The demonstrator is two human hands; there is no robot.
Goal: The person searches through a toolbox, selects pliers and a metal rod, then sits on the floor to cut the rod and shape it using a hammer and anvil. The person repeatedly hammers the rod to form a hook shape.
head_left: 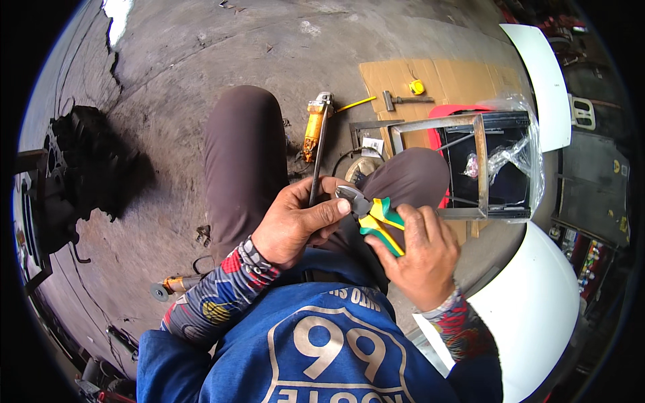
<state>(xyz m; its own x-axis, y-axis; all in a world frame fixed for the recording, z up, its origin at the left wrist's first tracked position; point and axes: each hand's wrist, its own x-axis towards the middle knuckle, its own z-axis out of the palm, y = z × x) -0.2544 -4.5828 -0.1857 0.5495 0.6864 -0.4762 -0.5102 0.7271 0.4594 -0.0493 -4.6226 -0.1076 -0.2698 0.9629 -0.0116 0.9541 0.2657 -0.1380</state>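
Observation:
My left hand (295,218) is closed around the lower end of a thin dark metal rod (320,148), which points away from me between my knees. In my right hand (423,255) is a pair of pliers (383,218) with green and yellow handles. The metal jaws meet the fingertips of my left hand, beside the thumb. Whatever lies between the jaws is too small or too hidden to make out. Beyond my hands, an orange-yellow angle grinder (314,127) lies on the floor, and the rod's far end overlaps its head.
On a cardboard sheet (457,74) at the far right are a hammer (403,101) and a yellow tape measure (416,87). A rusty metal frame (482,161) lies nearer. Another grinder (178,284) rests by my left forearm. White panels (537,80) stand right; dark machinery (87,161) sits left.

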